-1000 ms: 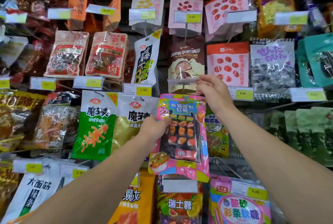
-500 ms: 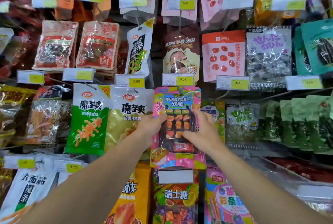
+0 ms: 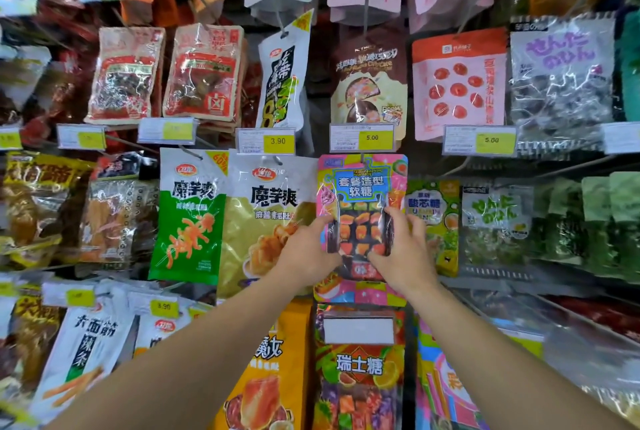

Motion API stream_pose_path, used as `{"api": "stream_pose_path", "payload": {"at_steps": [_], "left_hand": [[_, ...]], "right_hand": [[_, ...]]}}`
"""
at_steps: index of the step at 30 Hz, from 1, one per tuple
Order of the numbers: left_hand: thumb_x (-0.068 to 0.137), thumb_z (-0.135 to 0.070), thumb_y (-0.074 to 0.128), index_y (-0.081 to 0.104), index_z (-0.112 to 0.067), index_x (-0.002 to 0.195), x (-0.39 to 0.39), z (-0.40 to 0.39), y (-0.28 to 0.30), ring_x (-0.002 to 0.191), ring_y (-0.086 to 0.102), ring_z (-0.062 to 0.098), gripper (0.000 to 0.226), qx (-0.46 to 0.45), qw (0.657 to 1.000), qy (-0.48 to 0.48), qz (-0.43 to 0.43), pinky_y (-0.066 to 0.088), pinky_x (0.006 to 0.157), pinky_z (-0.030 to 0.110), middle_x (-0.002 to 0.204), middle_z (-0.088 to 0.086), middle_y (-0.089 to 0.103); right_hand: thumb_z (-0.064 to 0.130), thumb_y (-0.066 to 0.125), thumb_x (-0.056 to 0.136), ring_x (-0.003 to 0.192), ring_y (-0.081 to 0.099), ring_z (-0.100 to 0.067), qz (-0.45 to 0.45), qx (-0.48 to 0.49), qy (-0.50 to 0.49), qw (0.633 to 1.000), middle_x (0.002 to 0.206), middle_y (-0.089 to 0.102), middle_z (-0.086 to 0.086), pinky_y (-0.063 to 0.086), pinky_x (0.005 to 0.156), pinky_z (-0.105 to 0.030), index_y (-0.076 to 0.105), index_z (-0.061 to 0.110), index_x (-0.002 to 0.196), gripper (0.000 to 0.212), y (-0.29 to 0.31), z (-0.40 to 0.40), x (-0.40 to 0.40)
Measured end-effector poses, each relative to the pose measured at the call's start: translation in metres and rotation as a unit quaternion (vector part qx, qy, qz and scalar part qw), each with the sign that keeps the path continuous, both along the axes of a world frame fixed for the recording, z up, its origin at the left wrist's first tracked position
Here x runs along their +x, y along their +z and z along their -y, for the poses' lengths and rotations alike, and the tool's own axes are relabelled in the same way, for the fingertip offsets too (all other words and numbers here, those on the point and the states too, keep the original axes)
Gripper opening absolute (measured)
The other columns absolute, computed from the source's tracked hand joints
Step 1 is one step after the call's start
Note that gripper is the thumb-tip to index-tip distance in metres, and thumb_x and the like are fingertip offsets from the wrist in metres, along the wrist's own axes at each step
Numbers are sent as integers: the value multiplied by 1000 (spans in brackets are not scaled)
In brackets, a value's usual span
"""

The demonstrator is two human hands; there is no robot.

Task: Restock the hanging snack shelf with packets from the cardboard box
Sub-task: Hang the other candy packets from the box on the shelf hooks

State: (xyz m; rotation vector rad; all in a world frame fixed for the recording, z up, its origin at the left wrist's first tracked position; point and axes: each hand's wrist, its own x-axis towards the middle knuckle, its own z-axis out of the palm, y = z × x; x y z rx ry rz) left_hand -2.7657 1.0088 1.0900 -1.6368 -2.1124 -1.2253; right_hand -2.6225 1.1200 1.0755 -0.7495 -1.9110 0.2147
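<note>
Since the earlier frame the right hand (image 3: 403, 249) has dropped from the hook to the pink gummy packet (image 3: 362, 187), opposite the left hand (image 3: 308, 249). Fingers of both curl round its side edges, probably steadying it directly below the 5.00 price tag (image 3: 362, 138).

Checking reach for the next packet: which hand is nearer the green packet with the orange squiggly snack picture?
Left. The left hand is two packets right of the green packet, on the pink candy packet's left edge; the right hand is farther right.
</note>
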Motion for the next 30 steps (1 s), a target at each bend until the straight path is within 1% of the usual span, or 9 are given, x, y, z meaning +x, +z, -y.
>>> {"api": "stream_pose_path", "payload": {"at_steps": [5, 7, 10, 15, 18, 21, 23, 25, 30], "left_hand": [[89, -21, 66, 20, -24, 156, -3, -2, 4, 89, 62, 21, 81, -51, 998, 0, -21, 47, 82, 28, 137, 12, 54], [89, -22, 66, 18, -24, 156, -6, -2, 5, 95, 64, 22, 83, -56, 998, -9, -11, 47, 81, 26, 137, 11, 56], [87, -26, 69, 18, -26, 156, -12, -2, 6, 115, 60, 27, 85, -53, 998, -21, 10, 47, 90, 27, 148, 9, 46], [84, -27, 70, 23, -19, 155, -17, 10, 3, 113, 58, 27, 85, -45, 998, -36, -25, 46, 98, 33, 144, 11, 50], [82, -32, 70, 32, -15, 152, -23, 24, -5, 132, 46, 28, 81, -25, 997, -42, -53, 38, 107, 31, 148, 10, 46], [83, -40, 69, 46, -17, 142, -29, 47, -16, 125, 53, 26, 68, 17, 995, -69, -66, 41, 97, 28, 136, 7, 57], [87, -34, 68, 52, -15, 137, -29, 66, -27, 116, 59, 25, 55, 44, 993, -91, -55, 41, 87, 26, 127, 6, 63], [87, -30, 69, 54, -16, 137, -35, 87, -40, 114, 61, 24, 54, 61, 991, -112, -42, 44, 90, 27, 126, 6, 65], [88, -28, 67, 52, -18, 139, -53, 139, -96, 122, 58, 23, 54, -14, 992, -127, 5, 45, 96, 31, 137, 5, 60]], "right_hand": [[27, 74, 86, 116, 57, -30, 25, -14, -26, 999, 151, 21, -2, 54, 82, -36, 23, 39, 148, 81, -1, -9, -8], [27, 74, 87, 116, 57, -30, 31, -19, -22, 999, 152, 20, -2, 54, 85, -37, 21, 38, 149, 82, 0, -8, -8], [30, 73, 87, 119, 55, -31, 48, -22, -31, 998, 154, 19, -4, 50, 91, -40, 20, 33, 152, 84, 2, -2, -6], [37, 72, 84, 137, 37, -35, 71, -42, -63, 995, 158, 13, -2, 47, 99, -46, 23, 31, 150, 82, 0, 19, -3], [36, 70, 85, 137, 35, -35, 83, -28, -86, 992, 156, 16, -2, 45, 101, -46, 30, 27, 147, 75, -3, 42, -4], [35, 67, 87, 139, 32, -35, 91, -18, -108, 990, 154, 21, -7, 40, 108, -46, 33, 21, 148, 71, -10, 73, -11], [35, 68, 86, 140, 30, -35, 92, -18, -112, 989, 152, 26, -9, 36, 112, -46, 34, 19, 150, 74, -20, 96, -14], [34, 69, 86, 137, 34, -36, 98, -23, -123, 987, 152, 29, -9, 37, 111, -45, 36, 18, 149, 72, -34, 121, -21], [30, 71, 83, 128, 45, -38, 138, -40, -130, 981, 140, 44, -15, 39, 108, -46, 45, 10, 142, 67, -90, 182, -30]]}}
